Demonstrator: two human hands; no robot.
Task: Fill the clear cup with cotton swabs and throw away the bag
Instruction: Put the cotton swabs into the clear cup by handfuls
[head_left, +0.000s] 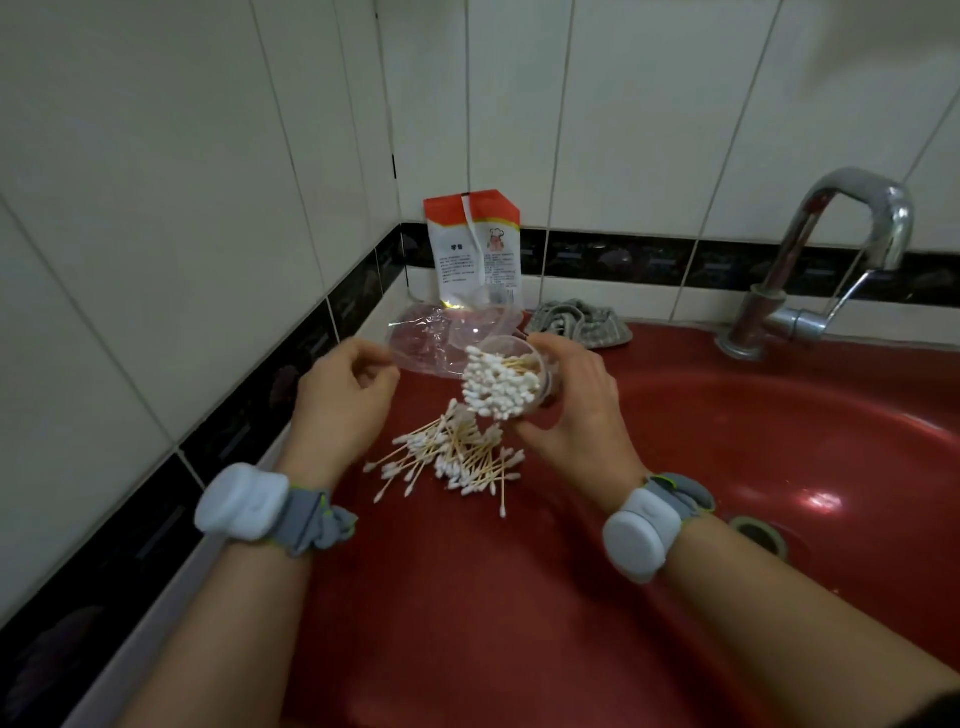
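- Our left hand (345, 387) pinches clear bag (436, 338); right hand (576, 410) grips tilted clear cup (511, 376).
- Filling step; next we gather loose cotton swabs (452, 457).

White glossy wall tiles (597, 104) meet in a corner at twelve o'clock, crossed low by a band of black border tiles (623, 257). Below lies a red basin (753, 441), its drain (758, 535) at four o'clock. A chrome faucet (831, 260) stands at two o'clock, catching the light.
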